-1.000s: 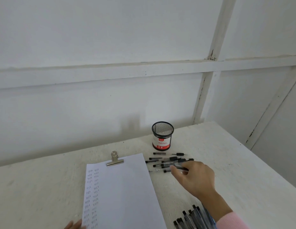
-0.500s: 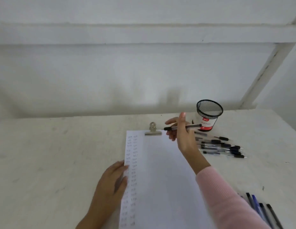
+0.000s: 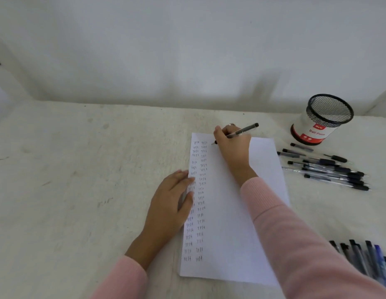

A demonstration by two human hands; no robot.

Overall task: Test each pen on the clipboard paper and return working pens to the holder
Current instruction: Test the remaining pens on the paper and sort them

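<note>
Grips a pen (image 3: 243, 131) in the right hand (image 3: 233, 148), fingers curled round the barrel close to the writing end, the back end slanting up and to the right. Points the tip down at the top of the paper (image 3: 230, 223), just right of two columns of small handwritten marks (image 3: 198, 190); cannot tell whether tip and sheet actually meet. Hides most of the sheet's top edge behind the knuckles.

Rests the left hand (image 3: 169, 203) flat on the paper's left edge, fingers straight and close together, fingertips lying over the outer column, heel of the palm on the table (image 3: 80, 169). Holds nothing there, only presses.

Wears pink sleeves (image 3: 284, 223) on both arms, the right forearm crossing above the sheet's right side.

Shows, right of the sheet, a cluster of pens (image 3: 330, 167) lying loose on the table, roughly parallel. Shows the holder (image 3: 321, 119), a black mesh cup with a white-and-red label, upright just beyond that cluster, near the pale wall (image 3: 187, 50). Shows a second bunch of pens (image 3: 364, 255) at the lower right, cut off by the frame edge and partly behind the right sleeve.
</note>
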